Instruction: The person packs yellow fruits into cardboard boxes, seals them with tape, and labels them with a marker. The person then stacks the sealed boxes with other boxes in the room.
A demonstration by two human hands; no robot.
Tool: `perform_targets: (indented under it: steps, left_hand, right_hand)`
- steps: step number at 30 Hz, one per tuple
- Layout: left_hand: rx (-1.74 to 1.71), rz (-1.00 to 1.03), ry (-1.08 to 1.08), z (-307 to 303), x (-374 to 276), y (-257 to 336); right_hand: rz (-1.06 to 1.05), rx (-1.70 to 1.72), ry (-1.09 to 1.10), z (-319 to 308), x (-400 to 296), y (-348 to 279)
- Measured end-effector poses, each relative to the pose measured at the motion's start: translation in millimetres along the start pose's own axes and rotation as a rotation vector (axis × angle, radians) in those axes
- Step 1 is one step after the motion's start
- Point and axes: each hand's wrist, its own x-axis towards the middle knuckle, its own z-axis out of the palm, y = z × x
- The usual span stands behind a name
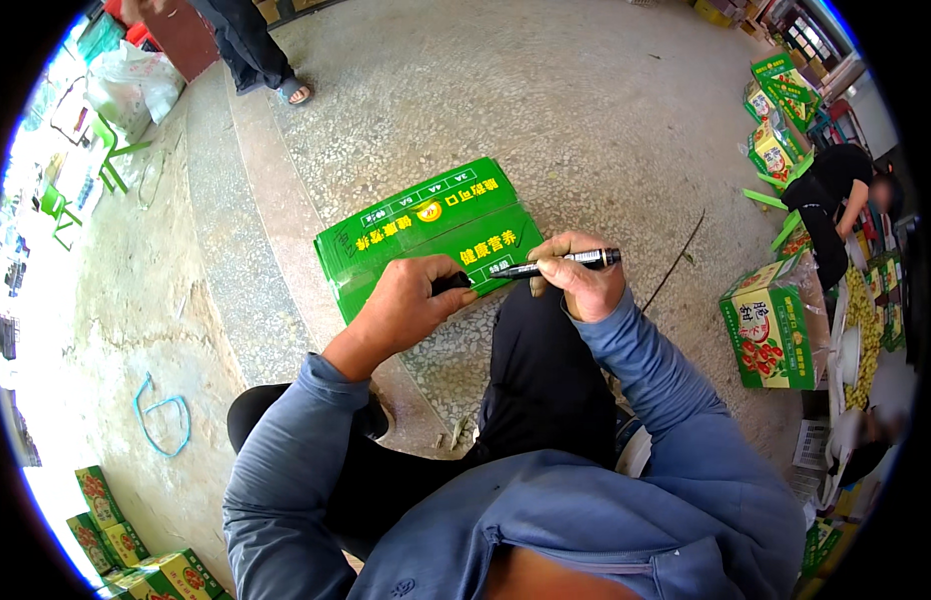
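Observation:
A green cardboard box (428,232) with printed panels and handwritten black marks lies on the floor in front of my knees, clear tape along its top seam. My left hand (414,294) holds the black marker cap (450,283) over the box's near edge. Between the fingers of my right hand (582,274) is a black marker pen (585,259), uncapped, its tip pointing left towards the cap. Cap and tip are apart.
Another person's sandalled foot (295,91) stands at the upper left. Printed cartons (773,330) and a seated person (833,187) are at the right. More cartons (177,574) are stacked lower left. A blue cord (186,427) and a thin stick (675,259) lie on the floor.

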Motion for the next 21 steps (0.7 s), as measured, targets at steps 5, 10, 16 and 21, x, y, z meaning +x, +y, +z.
perform_targets:
  steps: [5,10,16,21]
  left_hand:
    - [0.011,0.042,-0.060,12,2,22]
    - [0.115,0.270,-0.086,28,6,23]
    - [0.228,0.328,-0.034,44,2,45]
    - [0.254,0.357,-0.047,55,9,37]
  right_hand:
    - [0.023,0.061,-0.026,-4,-11,-9]
    - [0.068,0.167,-0.019,3,-22,4]
    - [0.139,0.422,0.128,11,-34,5]
    - [0.132,0.324,0.084,1,-41,11]
